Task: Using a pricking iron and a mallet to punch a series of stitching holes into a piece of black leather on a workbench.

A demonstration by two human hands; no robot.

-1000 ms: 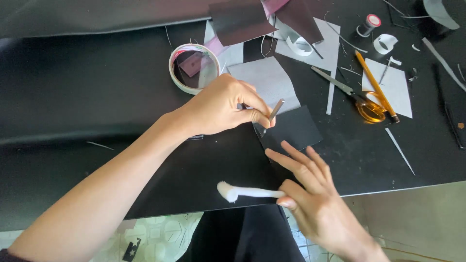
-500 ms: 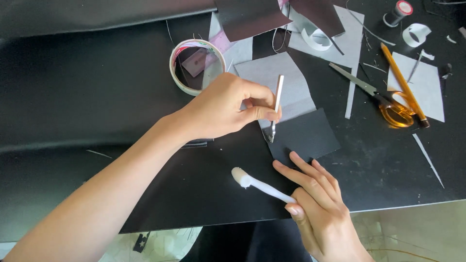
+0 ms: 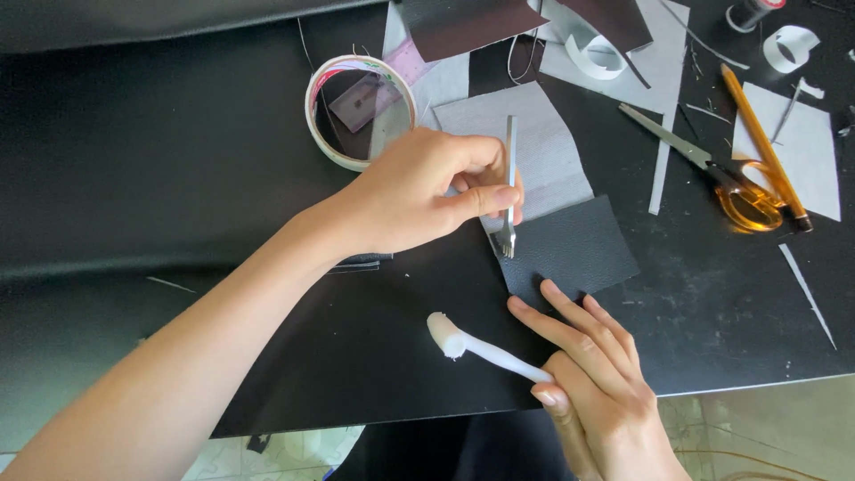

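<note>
My left hand [image 3: 427,191] pinches a slim metal pronged chisel [image 3: 509,178] and holds it upright. Its teeth rest on the left edge of a small black leather piece [image 3: 583,245]. My right hand [image 3: 592,383] lies near the table's front edge. Its spread fingertips press on the lower corner of the leather. Its thumb and palm clamp the handle of a white mallet-like tool [image 3: 472,346], whose rounded head points left over the black mat [image 3: 356,356].
A tape roll [image 3: 359,111] stands behind my left hand. A grey sheet [image 3: 543,147] lies under the chisel's top. Orange-handled scissors [image 3: 744,200] and a yellow pencil [image 3: 761,138] lie at the right among paper strips, scraps and dark leather pieces [image 3: 463,22].
My left hand turned the chisel from slanted to upright and set its teeth on the leather's edge. My right hand, still holding the white tool, slid up to the leather.
</note>
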